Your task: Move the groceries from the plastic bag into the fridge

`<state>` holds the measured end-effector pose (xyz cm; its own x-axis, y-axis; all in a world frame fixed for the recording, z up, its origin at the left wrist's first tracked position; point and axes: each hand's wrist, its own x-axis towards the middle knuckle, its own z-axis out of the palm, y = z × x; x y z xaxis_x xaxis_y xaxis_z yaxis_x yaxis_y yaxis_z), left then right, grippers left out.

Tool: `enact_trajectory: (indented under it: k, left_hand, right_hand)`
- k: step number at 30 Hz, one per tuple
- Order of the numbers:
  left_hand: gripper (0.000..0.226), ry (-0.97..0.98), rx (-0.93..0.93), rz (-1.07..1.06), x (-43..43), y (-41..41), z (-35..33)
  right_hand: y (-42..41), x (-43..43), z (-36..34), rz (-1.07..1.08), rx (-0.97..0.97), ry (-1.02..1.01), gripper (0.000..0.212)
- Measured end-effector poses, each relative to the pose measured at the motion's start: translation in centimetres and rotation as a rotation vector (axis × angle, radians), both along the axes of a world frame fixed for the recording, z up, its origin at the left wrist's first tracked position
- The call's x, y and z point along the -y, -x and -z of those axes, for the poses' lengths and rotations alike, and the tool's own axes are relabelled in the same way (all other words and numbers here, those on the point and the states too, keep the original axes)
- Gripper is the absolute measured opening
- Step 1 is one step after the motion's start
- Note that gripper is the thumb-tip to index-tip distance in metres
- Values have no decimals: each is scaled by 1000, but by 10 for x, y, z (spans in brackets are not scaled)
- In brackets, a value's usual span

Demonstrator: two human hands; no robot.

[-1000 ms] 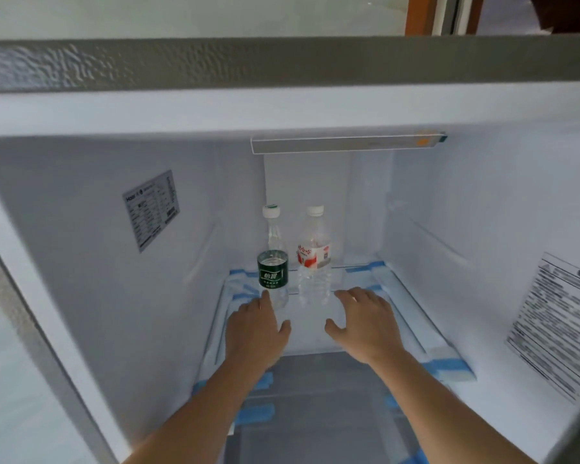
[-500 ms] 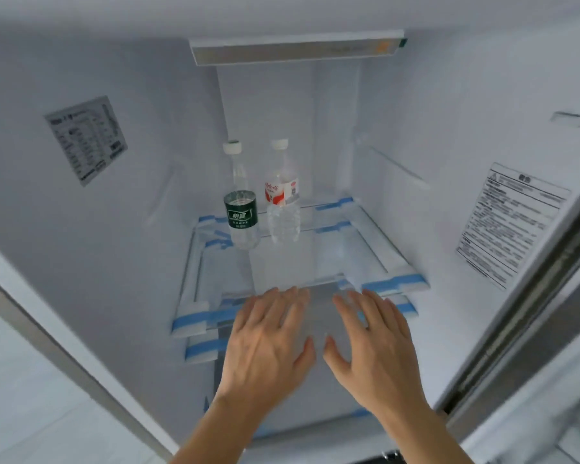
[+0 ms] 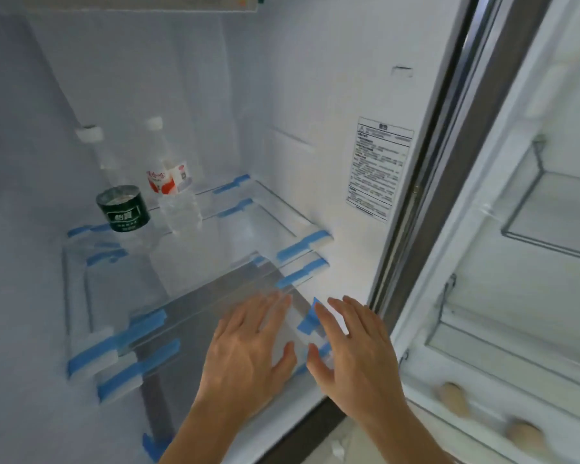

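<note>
Two clear water bottles stand upright at the back left of the fridge's glass shelf: one with a dark green label, one with a red and white label. My left hand and my right hand hover side by side, palms down and fingers spread, in front of the shelf's front right corner. Both hands hold nothing. The plastic bag is not in view.
The fridge's right wall carries a printed sticker. The open door stands at the right with clear bins, and two eggs lie in its lower rack. Blue tape strips mark the shelf ends.
Both hands have drawn back from beside the bottles toward the fridge's front. The view has swung right and down, bringing the door and its eggs into sight.
</note>
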<state>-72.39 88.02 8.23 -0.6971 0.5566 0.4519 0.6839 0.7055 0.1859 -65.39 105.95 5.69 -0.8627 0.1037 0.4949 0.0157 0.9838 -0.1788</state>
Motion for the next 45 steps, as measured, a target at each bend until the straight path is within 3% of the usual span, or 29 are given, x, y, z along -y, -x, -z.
enact_trajectory:
  k: [9, 12, 16, 27, 34, 45]
  left_hand:
    - [53, -18, 90, 316, -30, -23, 34]
    - [67, -21, 174, 414, -48, -34, 36]
    - [59, 0, 224, 553, -80, -65, 36]
    - [61, 127, 179, 1203, -153, -251, 37]
    - [59, 215, 129, 1522, -133, -380, 38]
    - [61, 277, 79, 1917, -96, -526, 34]
  right_hand:
    - [-75, 10, 21, 318, 91, 0, 50]
    - [-108, 6, 25, 429, 93, 16, 51]
    - [-159, -2, 25, 600, 72, 11, 52]
    - [-362, 33, 24, 1237, 43, 72, 52]
    - [-476, 110, 30, 1598, 10, 137, 53]
    - [-583, 223, 33, 2072, -50, 155, 51]
